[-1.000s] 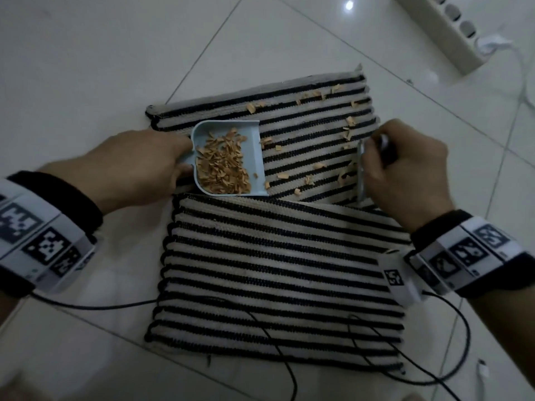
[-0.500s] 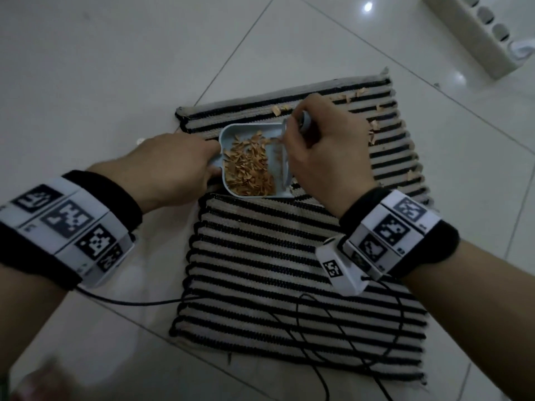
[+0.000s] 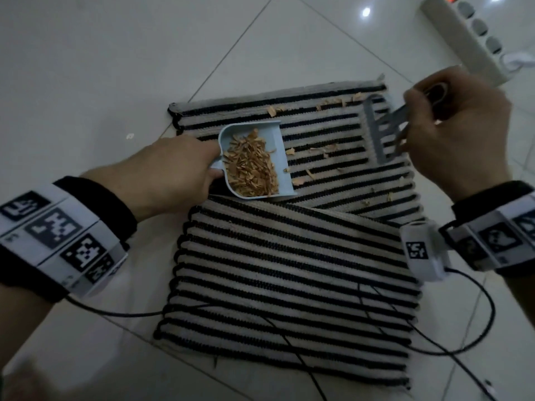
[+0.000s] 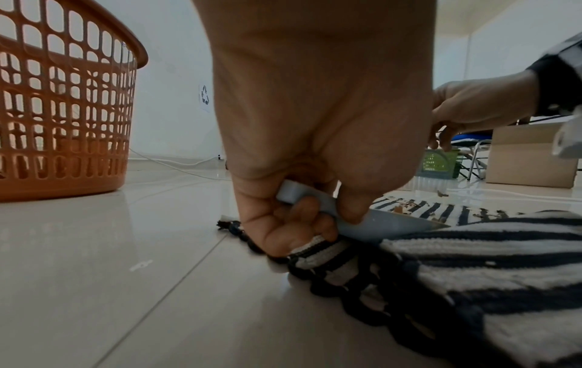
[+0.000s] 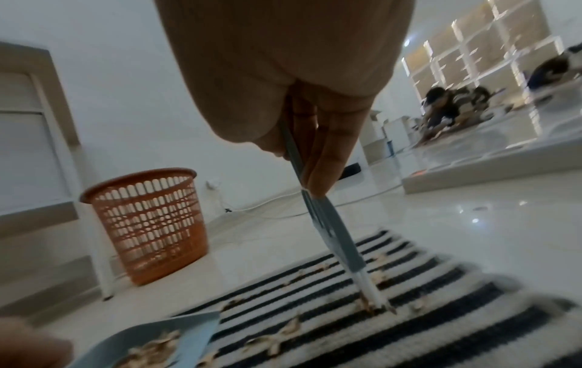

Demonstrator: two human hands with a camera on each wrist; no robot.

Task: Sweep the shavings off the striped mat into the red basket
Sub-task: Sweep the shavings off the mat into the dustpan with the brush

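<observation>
A black-and-white striped mat (image 3: 289, 270) lies folded on the tiled floor. Wood shavings (image 3: 324, 147) are scattered on its far half. My left hand (image 3: 176, 172) grips the handle of a light blue dustpan (image 3: 282, 149), which rests on the mat with a pile of shavings (image 3: 250, 166) in it. My right hand (image 3: 451, 131) grips a small grey brush (image 3: 376, 131) at the mat's far right, its bristles (image 5: 371, 291) down on the mat among shavings (image 5: 365, 303). The red basket (image 5: 151, 221) stands on the floor beyond the mat, also seen as the basket (image 4: 63, 104) at left.
A white power strip (image 3: 469, 36) lies on the floor at the far right. Black cables (image 3: 434, 328) from my wristbands trail over the mat's near half. A cardboard box (image 4: 532, 154) and a green crate (image 4: 440, 161) stand far off. White shelving (image 5: 478, 49) lines the far wall.
My right hand has swung the brush from the dustpan's mouth back out to the mat's far right edge. The left hand and dustpan have stayed in place.
</observation>
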